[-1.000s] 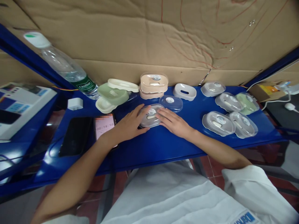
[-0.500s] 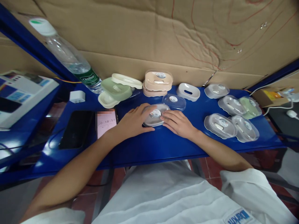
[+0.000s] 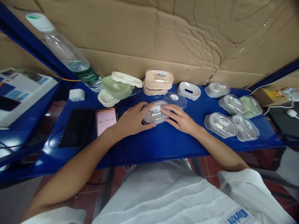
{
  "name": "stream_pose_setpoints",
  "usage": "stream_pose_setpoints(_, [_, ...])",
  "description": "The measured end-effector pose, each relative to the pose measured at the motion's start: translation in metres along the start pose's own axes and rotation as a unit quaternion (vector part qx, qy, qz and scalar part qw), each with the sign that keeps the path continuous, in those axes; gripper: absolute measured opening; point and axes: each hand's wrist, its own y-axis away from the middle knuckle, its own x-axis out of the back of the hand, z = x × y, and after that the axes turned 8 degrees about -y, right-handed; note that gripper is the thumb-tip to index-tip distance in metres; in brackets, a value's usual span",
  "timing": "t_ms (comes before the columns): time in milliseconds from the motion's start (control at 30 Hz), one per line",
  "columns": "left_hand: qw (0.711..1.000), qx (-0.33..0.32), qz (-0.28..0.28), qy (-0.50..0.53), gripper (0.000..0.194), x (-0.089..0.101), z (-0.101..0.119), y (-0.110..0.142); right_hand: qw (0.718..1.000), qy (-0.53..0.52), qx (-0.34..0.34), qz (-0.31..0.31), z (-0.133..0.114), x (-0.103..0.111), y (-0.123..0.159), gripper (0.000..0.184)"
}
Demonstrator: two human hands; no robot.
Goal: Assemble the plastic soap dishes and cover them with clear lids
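Note:
A grey oval soap box (image 3: 157, 117) with a clear lid and a round label sits on the blue table in front of me. My left hand (image 3: 134, 119) grips its left end, fingers behind and thumb along the near side. At its right end my right hand (image 3: 181, 119) holds the lid edge with bent fingers, the thumb near the front corner. Just behind the box lies a loose clear lid (image 3: 175, 101) with a label. An uncovered pale soap box (image 3: 188, 90) with a dark slot stands farther back.
Lidded soap boxes (image 3: 220, 125) cluster at the right. Peach soap boxes (image 3: 158, 79) are stacked at the back, beside green and cream parts (image 3: 116, 87). At the left are a water bottle (image 3: 86, 74), a white charger (image 3: 77, 95), a dark phone (image 3: 76, 127) and a lit phone (image 3: 106, 119).
My right fingers have shifted slightly right across the lid, uncovering more of the label and the pale bar below it. My left hand keeps its hold. The camera view has moved a little.

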Motion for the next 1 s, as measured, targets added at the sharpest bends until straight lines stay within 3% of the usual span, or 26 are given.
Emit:
stream_pose_setpoints(200, [1.000, 0.015, -0.011, 0.022, 0.089, 0.004, -0.001, 0.000, 0.999, 0.009, 0.013, 0.035, -0.001, -0.007, 0.002, 0.058])
stream_pose_setpoints(467, [0.998, 0.019, -0.019, 0.053, 0.089, 0.003, -0.004, 0.004, 0.999, -0.031, -0.009, 0.023, 0.008, -0.011, 0.003, 0.063])
stream_pose_setpoints(700, [0.994, -0.014, 0.010, 0.103, 0.088, -0.010, -0.015, 0.002, 0.993, -0.104, -0.027, 0.049, 0.011, -0.010, 0.004, 0.067])
stream_pose_setpoints(833, [0.984, -0.034, 0.002, 0.177, 0.089, -0.011, -0.021, 0.000, 0.988, -0.130, -0.035, 0.081, 0.015, -0.010, 0.004, 0.068])
stream_pose_setpoints(1000, [0.982, -0.044, 0.006, 0.186, 0.085, -0.011, -0.022, -0.002, 0.986, -0.133, -0.034, 0.090, 0.016, -0.009, 0.003, 0.061])
